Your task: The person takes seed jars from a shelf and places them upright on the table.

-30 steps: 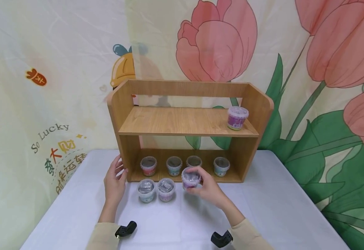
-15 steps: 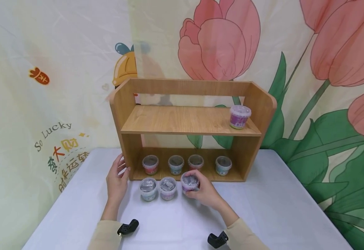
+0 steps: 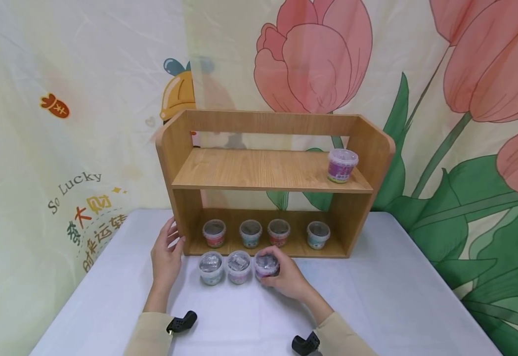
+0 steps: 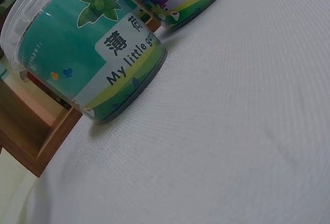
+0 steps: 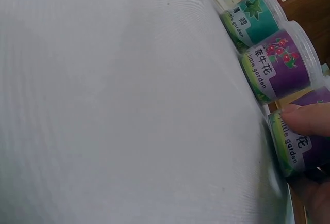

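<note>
My right hand (image 3: 289, 276) grips a small purple-labelled plastic tub (image 3: 265, 263) with a clear lid, thumb and fingers round its side. In the right wrist view, the thumb (image 5: 309, 119) lies across its label. To its left stand another purple-labelled tub (image 3: 238, 268) and a green-labelled tub (image 3: 211, 269) with a mint leaf picture, in a row on the white cloth before the shelf. My left hand (image 3: 166, 257) rests against the left side panel of the wooden shelf (image 3: 271, 188), fingers extended along it. That hand is out of the left wrist view.
Inside the lower level stand several tubs: a red one (image 3: 214, 234), a teal one (image 3: 250, 234), another red one (image 3: 279, 232) and a teal one (image 3: 318, 236). A purple tub (image 3: 342, 166) sits at the upper board's right end. Behind hangs a tulip-printed cloth (image 3: 312, 64).
My right hand has brought the purple tub down and left, next to the two tubs in front of the shelf. The left hand stays at the shelf's side; the view shifts slightly.
</note>
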### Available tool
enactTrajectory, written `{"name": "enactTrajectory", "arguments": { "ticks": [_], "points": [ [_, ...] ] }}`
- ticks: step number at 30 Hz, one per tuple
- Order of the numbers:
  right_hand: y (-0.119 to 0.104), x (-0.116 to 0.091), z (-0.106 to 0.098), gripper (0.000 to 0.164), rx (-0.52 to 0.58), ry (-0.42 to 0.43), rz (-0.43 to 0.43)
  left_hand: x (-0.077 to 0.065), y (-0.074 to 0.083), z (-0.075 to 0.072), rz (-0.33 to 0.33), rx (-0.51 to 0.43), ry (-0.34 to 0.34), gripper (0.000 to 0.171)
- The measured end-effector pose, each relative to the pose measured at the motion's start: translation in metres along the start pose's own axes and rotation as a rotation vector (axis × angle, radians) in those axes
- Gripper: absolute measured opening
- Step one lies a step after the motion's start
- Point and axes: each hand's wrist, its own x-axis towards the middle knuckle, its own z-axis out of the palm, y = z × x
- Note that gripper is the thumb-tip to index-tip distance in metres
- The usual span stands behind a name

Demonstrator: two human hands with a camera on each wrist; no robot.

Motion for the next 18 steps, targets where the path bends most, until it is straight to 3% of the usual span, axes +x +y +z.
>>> {"name": "enactTrajectory", "arguments": {
  "ticks": [8,18],
  "points": [
    [0.0051,0.0003,0.0006,0.068,-0.036,0.02,-0.011,0.0046,0.0039,0.004,0.006,0.004,-0.012,0.072],
    [0.0004,-0.0016,0.0019,0.066,-0.086,-0.027,-0.05,-0.0003,0.0005,-0.0005,-0.015,0.016,-0.001,0.071]
  ]
}}
